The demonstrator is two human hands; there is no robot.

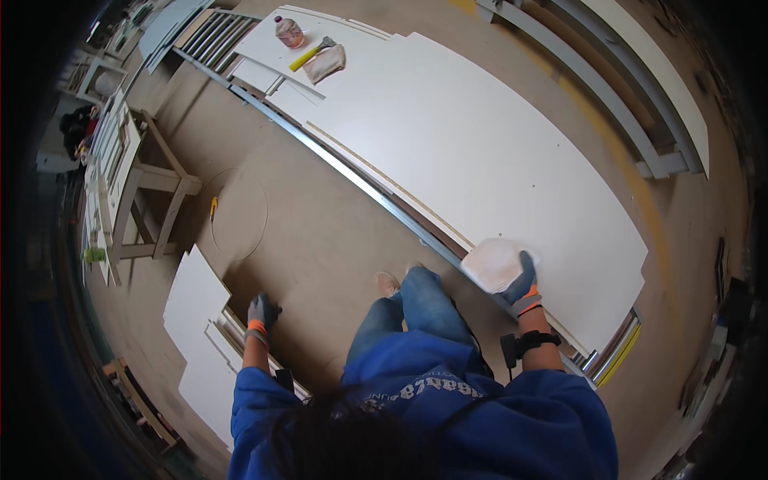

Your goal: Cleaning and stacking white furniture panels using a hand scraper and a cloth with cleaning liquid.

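Observation:
My right hand (524, 282), in a dark glove with an orange cuff, presses a pale, slightly stained cloth (494, 265) onto a white panel (448, 136). Its fingers are closed on the cloth's right edge and partly hidden. The cloth lies by the panel's near edge, close to my legs. My left hand (263, 310), gloved the same way, hangs away from the long panel with its fingers curled and nothing seen in them. Nearest to it is a stack of white panels (200, 296) on the left.
On the far end of the panel stand a bottle of pinkish liquid (289, 33), a yellow-handled tool (310, 55) and a folded cloth (325, 64). A roller conveyor (214, 36) carries the panel. A wooden workbench (164, 178) stands left; a yellow-ended cable (214, 210) lies on the floor.

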